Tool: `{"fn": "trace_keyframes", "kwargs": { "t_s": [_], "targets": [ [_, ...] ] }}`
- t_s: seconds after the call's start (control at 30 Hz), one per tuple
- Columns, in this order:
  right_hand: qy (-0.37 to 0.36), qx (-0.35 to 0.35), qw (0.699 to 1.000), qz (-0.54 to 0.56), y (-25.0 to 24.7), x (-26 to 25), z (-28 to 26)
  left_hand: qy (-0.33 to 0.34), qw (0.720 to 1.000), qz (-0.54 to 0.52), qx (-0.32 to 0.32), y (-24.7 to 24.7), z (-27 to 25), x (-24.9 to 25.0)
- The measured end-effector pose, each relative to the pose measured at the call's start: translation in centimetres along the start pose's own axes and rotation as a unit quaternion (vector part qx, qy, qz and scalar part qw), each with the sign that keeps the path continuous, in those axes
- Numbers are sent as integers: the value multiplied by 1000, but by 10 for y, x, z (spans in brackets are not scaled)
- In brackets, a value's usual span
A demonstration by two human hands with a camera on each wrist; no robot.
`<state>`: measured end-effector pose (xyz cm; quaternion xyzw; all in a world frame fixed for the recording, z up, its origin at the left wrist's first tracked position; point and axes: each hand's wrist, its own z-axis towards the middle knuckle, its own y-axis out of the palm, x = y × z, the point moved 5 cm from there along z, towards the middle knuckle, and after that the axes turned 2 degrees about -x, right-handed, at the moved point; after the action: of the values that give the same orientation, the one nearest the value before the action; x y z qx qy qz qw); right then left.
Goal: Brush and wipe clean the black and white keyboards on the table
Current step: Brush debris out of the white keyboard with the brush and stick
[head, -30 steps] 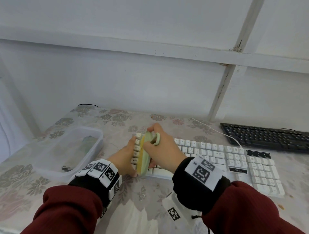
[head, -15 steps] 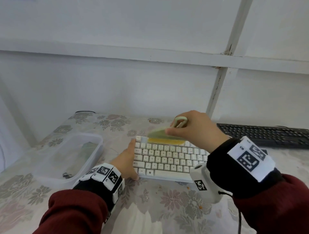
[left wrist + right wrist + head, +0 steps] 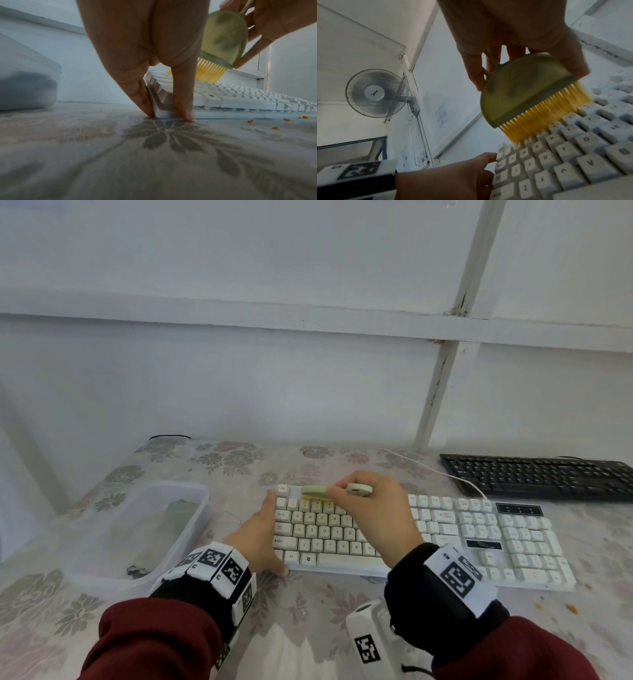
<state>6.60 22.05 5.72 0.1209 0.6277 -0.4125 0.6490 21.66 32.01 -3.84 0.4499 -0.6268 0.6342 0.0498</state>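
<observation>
Right hand grips brush — bristles on white keyboard; left hand braces its end.

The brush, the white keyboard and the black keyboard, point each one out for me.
brush (image 3: 518, 93), right wrist view, on its green back.
white keyboard (image 3: 346, 560), head view, on the space bar.
black keyboard (image 3: 534, 475), head view, on the middle key rows.

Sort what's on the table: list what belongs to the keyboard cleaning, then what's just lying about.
Job: white keyboard, black keyboard, brush, right hand holding it, left hand steadying the white keyboard.

Lying about: plastic tub, crumbs.
</observation>
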Motion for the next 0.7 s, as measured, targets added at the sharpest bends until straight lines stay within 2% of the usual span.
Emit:
{"fn": "trace_keyframes", "kwargs": {
  "t_s": [0.1,0.23,0.37,0.47,0.7],
  "targets": [
    [-18,14,999,35,1,-3,-3,0,1000,9,4,1,2,-2],
    [-23,-5,1000,-7,15,-5,1,-4,1000,18,8,2,4,-5],
    [-7,33,999,-19,19,5,8,-10,999,31,6,2,4,-5],
    [-33,47,998,-13,23,-3,7,-8,999,30,10,1,2,-3],
    [-84,32,995,-52,50,-20,4,-2,999,34,24,-2,-3,5]
  ]
}}
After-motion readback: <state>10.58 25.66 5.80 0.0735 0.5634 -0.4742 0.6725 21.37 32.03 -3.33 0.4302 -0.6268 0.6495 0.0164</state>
